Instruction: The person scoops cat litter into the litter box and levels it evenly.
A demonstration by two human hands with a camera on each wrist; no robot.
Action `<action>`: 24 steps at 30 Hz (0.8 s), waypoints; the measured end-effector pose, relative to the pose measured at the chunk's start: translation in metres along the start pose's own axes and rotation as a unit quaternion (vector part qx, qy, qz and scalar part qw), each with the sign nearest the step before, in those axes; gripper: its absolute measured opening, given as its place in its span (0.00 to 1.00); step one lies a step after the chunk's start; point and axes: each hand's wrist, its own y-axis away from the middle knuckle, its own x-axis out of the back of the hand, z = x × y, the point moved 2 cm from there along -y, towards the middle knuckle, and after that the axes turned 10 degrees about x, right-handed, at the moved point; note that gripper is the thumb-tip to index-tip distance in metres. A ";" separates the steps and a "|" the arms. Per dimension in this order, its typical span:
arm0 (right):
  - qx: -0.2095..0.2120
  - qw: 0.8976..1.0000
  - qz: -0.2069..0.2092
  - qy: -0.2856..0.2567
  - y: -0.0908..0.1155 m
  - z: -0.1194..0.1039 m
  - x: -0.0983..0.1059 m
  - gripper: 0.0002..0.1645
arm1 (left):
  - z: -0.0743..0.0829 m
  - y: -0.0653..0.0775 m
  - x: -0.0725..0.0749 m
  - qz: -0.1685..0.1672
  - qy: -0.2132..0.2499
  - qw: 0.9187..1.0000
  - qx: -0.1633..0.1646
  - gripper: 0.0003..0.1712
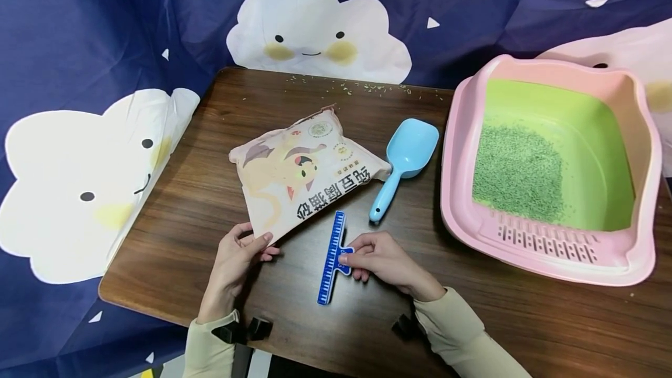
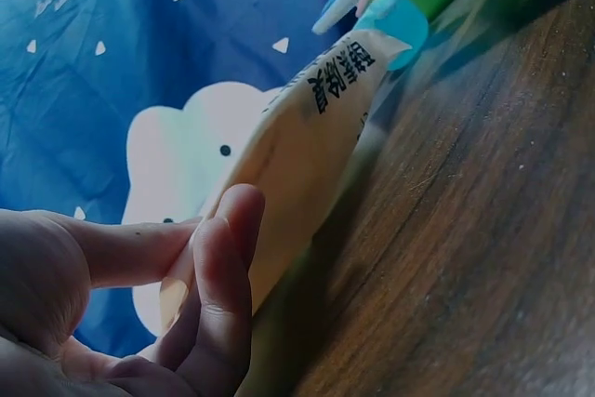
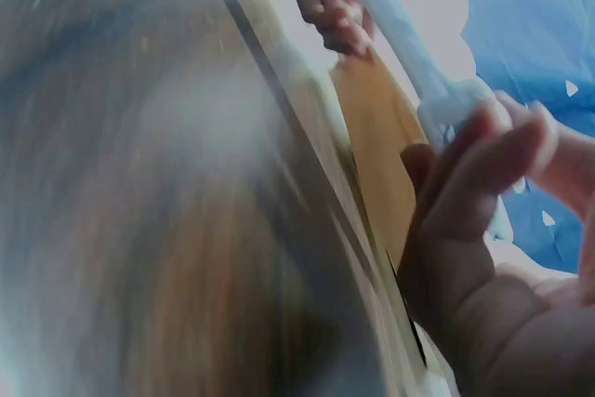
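Note:
A pale cat litter bag [image 1: 283,185], printed with a cartoon cat and dark lettering, lies on the table. My left hand [image 1: 230,267] pinches its near corner between thumb and fingers; the left wrist view shows the bag's edge [image 2: 297,137] in that grip. To the right, my right hand [image 1: 385,258] pinches the handle of a long blue bag clip [image 1: 331,261], held just beside the bag and apart from it. In the right wrist view the clip [image 3: 395,25] looks pale and washed out, with fingers curled at its handle.
A light blue scoop [image 1: 412,147] touches the bag's right corner. On the right stands a pink litter box [image 1: 457,191] with a green inside and green litter [image 1: 517,174]. Litter crumbs [image 1: 346,87] are scattered along the back edge of the wooden table [image 1: 178,238].

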 end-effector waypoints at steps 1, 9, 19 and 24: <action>-0.004 1.000 -0.002 0.000 -0.002 0.000 -0.002 0.19 | 0.000 0.000 0.000 -0.002 0.003 1.000 0.002 0.21; 0.001 1.000 0.007 -0.011 -0.017 -0.002 -0.013 0.15 | -0.002 0.000 -0.003 -0.008 0.009 1.000 0.005 0.21; 0.003 1.000 0.003 -0.031 -0.024 -0.006 -0.016 0.12 | -0.001 -0.001 -0.005 -0.011 0.010 1.000 0.005 0.21; -0.001 1.000 -0.022 -0.007 -0.024 -0.005 -0.016 0.12 | -0.002 -0.001 -0.004 -0.016 0.016 1.000 0.017 0.21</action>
